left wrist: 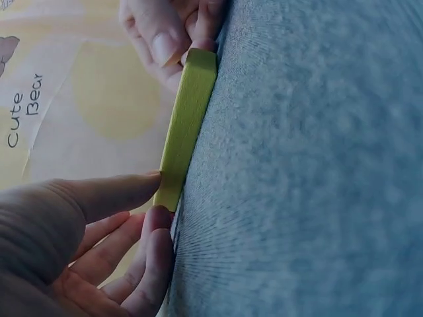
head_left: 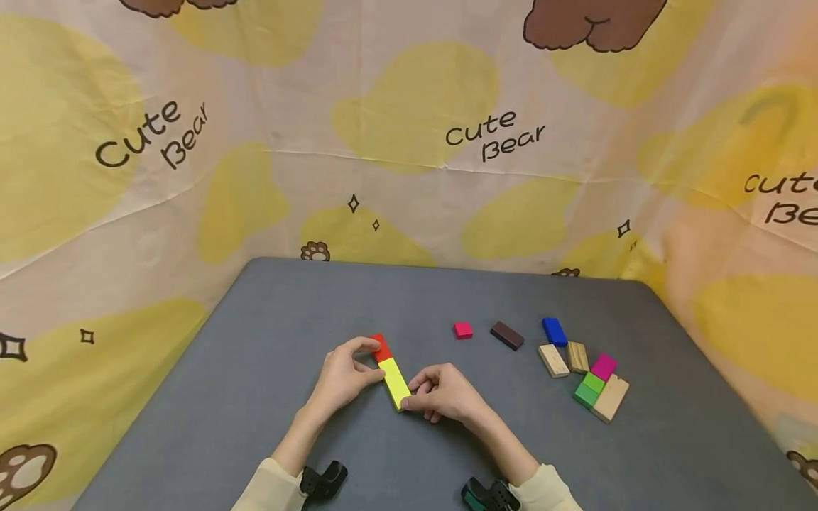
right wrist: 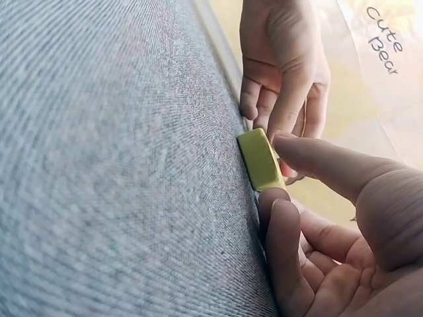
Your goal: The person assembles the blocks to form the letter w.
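A red block (head_left: 381, 348) and a longer yellow block (head_left: 395, 385) lie end to end on the grey table, forming a slanting row. My left hand (head_left: 343, 374) holds the far end of the row, its fingers curled at the red block and its thumb against the yellow block near the joint. At the near end, my right hand (head_left: 447, 394) pinches the yellow block between thumb and fingers. In the left wrist view the yellow block (left wrist: 185, 129) spans between both hands, while fingers hide most of the red one. The right wrist view shows the yellow block's end face (right wrist: 260, 158).
Right of the hands lie a small pink-red block (head_left: 463, 331) and a dark brown block (head_left: 508, 336). Farther right are a blue block (head_left: 554, 331), natural wood blocks (head_left: 552, 360), green blocks (head_left: 588, 390) and a magenta block (head_left: 603, 367). A printed cloth (head_left: 409, 206) hangs behind the table.
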Demonstrator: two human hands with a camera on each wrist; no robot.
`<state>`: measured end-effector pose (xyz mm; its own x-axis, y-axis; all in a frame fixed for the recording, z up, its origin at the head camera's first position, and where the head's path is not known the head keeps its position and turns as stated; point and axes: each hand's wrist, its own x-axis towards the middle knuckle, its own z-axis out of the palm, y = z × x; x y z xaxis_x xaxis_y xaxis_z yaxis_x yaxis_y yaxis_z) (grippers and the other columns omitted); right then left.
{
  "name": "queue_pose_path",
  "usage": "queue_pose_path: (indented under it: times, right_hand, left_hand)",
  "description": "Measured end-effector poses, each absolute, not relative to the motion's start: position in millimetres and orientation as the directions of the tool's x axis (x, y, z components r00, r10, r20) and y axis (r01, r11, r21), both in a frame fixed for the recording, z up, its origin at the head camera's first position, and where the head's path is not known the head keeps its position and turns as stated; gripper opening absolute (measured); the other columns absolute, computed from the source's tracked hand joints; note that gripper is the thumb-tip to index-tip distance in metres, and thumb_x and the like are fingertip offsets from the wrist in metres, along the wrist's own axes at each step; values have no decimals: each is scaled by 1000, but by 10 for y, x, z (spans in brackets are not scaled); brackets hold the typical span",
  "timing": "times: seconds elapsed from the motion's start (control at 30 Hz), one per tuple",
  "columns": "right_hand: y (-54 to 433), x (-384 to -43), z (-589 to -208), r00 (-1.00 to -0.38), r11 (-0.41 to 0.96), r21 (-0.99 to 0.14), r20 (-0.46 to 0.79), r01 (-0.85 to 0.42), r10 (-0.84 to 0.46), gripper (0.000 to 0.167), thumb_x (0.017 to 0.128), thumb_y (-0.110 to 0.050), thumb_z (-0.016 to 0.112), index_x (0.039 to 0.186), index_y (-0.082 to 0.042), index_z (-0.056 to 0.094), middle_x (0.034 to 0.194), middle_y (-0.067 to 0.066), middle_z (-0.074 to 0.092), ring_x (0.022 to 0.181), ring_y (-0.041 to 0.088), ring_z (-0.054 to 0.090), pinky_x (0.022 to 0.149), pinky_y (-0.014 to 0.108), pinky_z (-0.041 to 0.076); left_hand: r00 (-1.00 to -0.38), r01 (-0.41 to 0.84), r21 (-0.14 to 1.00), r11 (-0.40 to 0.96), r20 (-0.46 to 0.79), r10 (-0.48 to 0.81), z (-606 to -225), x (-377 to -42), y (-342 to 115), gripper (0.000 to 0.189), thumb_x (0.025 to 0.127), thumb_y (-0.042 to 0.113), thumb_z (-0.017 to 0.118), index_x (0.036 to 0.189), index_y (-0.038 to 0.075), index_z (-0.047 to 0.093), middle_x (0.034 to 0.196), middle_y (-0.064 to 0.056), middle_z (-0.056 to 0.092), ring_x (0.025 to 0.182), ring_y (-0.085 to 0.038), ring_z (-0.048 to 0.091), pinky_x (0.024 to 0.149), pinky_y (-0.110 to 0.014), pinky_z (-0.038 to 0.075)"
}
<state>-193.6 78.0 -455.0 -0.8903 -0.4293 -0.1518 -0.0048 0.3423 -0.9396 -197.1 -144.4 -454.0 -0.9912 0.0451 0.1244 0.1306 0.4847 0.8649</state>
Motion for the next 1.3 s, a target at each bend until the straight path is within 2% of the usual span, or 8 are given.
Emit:
queue_pose_path:
  times: [0.07,0.27,0.93,1.13,1.3]
  right_hand:
    - [772,-1946,-4547,-892,345,-939,-148,-9,-427,24,76,-17,86,88,-3,71,64,6,62,46,15,55,44,30,50]
    - [765,-1955,-4545,-894,345,-938,-153,-2,-422,22,77,-15,86,88,-3,71,64,6,62,46,14,55,44,29,50]
    - [762,-1965,-4574,-899,359,-933,-159,1,-409,22,76,-13,87,89,-3,71,63,6,61,43,14,54,43,29,50]
    - [774,-1956,-4550,-895,357,-934,-146,-16,-422,23,77,-14,86,90,-2,71,63,6,61,44,14,54,43,30,50]
    - [777,-1945,-4536,-894,355,-934,-135,-29,-427,23,78,-13,85,91,-1,71,63,6,61,45,14,55,44,31,50]
  left_hand:
    - [-990,134,866,481,137,29,-4544,-1976,-1441,43,75,5,85,114,8,69,113,-5,68,65,-11,65,64,-33,52]
    - [-989,123,850,513,146,-5,-4549,-1997,-1413,39,74,11,87,109,10,71,109,-7,70,59,-11,63,60,-32,51]
    - [-985,128,842,523,168,-30,-4556,-1985,-1348,34,72,9,87,103,10,72,102,-8,72,57,-10,63,61,-34,52]
    - [-985,128,831,541,169,-26,-4543,-1972,-1322,31,73,11,87,100,12,73,99,-3,73,63,-12,62,70,-37,51]
    - [-986,118,830,545,163,-34,-4546,-1968,-1319,31,72,10,87,100,12,73,99,-4,73,63,-15,60,74,-40,49]
